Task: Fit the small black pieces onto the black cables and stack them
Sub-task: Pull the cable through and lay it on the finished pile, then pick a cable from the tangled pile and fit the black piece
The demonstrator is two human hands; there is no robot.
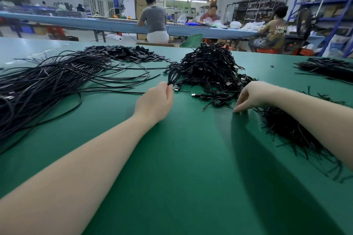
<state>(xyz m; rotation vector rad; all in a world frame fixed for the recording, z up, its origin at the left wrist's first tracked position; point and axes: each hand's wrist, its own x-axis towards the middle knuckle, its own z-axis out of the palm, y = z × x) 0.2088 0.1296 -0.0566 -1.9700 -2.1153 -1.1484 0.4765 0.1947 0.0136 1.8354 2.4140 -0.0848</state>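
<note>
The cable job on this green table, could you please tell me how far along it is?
Done: apparently the long spread of cables at left, though fitted pieces can't be seen. In hand: the left hand pinches a looped cable; the right hand reaches down beside the short black ties. Left: the big tangled pile and the heap of small black pieces.
</note>
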